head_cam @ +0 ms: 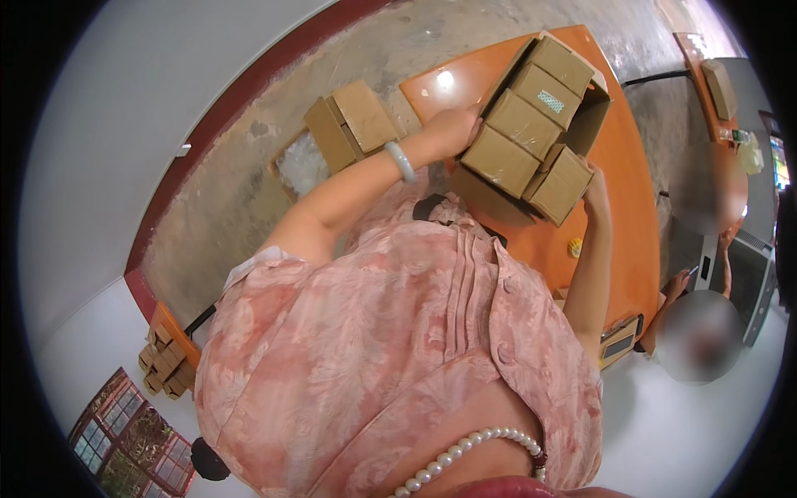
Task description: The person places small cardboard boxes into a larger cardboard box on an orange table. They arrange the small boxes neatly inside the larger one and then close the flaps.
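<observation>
In front of me an open cardboard carton (596,127) stands tilted over the orange table. Small brown cardboard boxes (522,124) fill one row inside it, and one bears a pale green patterned label (551,101). My left hand (453,131), below a pale bangle, is closed on the carton's left wall. At the near right corner, one more small box (560,185) sits slightly askew beside the row. My right hand (596,187) holds this box at its right side; most of its fingers are hidden. Behind that box, a dark gap shows along the carton's right wall.
Left of the orange table (629,218), another open carton (348,124) on the floor contains clear plastic (303,163). A small yellow object (575,248) lies on the tabletop. Two people, faces blurred, are at the right near a grey monitor (750,280). Small boxes (167,364) are stacked at lower left.
</observation>
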Available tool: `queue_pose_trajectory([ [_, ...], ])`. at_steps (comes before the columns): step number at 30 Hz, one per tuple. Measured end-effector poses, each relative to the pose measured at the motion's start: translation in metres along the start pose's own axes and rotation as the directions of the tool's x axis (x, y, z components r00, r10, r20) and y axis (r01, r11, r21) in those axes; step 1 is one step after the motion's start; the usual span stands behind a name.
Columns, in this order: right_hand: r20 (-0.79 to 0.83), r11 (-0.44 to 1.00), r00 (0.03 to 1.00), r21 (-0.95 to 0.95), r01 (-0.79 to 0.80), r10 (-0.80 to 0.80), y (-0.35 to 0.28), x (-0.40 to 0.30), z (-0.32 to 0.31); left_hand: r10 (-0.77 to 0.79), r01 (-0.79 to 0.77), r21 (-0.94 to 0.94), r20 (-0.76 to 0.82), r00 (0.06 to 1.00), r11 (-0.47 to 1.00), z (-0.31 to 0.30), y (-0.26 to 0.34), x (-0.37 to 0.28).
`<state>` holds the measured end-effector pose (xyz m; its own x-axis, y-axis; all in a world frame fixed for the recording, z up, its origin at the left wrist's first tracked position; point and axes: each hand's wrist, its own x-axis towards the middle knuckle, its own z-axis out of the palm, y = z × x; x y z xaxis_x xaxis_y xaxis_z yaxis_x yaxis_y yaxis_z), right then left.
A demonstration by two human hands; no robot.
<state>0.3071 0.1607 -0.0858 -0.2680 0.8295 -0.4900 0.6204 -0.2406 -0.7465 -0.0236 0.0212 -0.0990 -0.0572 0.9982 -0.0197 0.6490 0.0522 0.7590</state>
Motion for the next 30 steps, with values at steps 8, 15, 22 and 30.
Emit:
queue_pose_trajectory([
  [8, 0.177, 0.967, 0.981, -0.224, 0.123, -0.083, -0.099, -0.032, 0.094, -0.242, 0.225, -0.177, -0.082, 0.967, 0.958, -0.078, -0.018, -0.117],
  [15, 0.483, 0.872, 0.858, -0.33, 0.361, -0.173, -0.19, -0.022, 0.218, -0.388, 0.403, -0.03, -0.35, 0.853, 0.915, -0.12, -0.087, -0.221],
  [22, 0.613, 0.956, 0.78, -0.136, 0.26, -0.124, -0.175, 0.037, 0.353, -0.525, 0.557, -0.015, -0.358, 0.772, 0.83, -0.148, -0.171, -0.257],
  [30, 0.581, 0.965, 0.812, -0.239, 0.109, 0.052, -0.146, 0.089, 0.423, -0.555, 0.546, -0.126, -0.317, 0.769, 0.828, -0.12, -0.263, -0.251],
])
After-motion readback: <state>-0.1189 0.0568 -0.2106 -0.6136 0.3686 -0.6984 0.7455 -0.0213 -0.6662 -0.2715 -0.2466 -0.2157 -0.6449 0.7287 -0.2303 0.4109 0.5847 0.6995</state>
